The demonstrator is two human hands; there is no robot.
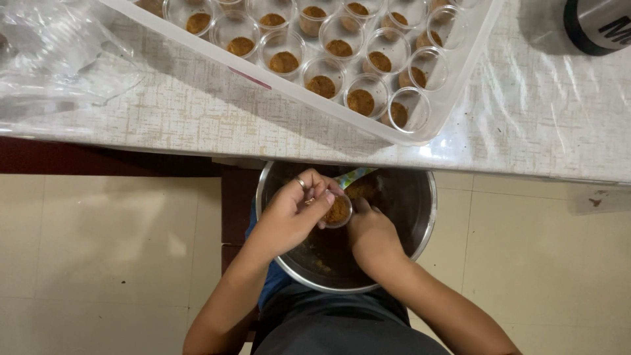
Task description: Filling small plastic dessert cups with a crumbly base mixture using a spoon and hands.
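My left hand (296,207), a ring on one finger, is closed around a small clear plastic cup (338,212) filled with brown crumbly mix. It holds the cup over a round steel bowl (427,217) resting on my lap. My right hand (369,230) is inside the bowl just right of the cup, fingers curled down toward the brown mix; what it grips is hidden. A green-handled utensil (351,176) pokes out at the bowl's far rim.
A clear plastic tray (453,85) on the table ahead holds several small cups with brown mix at the bottom. Crumpled clear plastic (59,59) lies at the table's left. A dark cylindrical container (601,23) stands at the top right. Beige floor tiles flank me.
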